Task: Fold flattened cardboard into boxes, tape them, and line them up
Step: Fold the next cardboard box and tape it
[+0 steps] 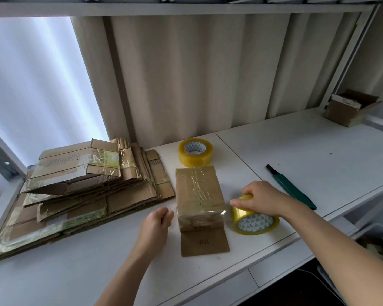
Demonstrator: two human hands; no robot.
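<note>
Cardboard box, taped over its top, lay near the middle of the white table, long axis running from the front edge toward the back, one brown flap spread flat on the surface at its near end. Faint print on that flap, too small to read. Sat between the two hands, touching neither. Left hand just left of the box's near end, fingers curled in loosely, gripping nothing that could be seen; fingertips hidden behind the knuckles. Right hand just right of the box, fingers curled over the top of a yellow tape roll standing on edge, index finger stretched toward the box. Second tape roll lying flat behind the box. Stack of flattened cardboard filling the table's left side. Green cutter toward the right edge. Small open carton at the back right corner.
</note>
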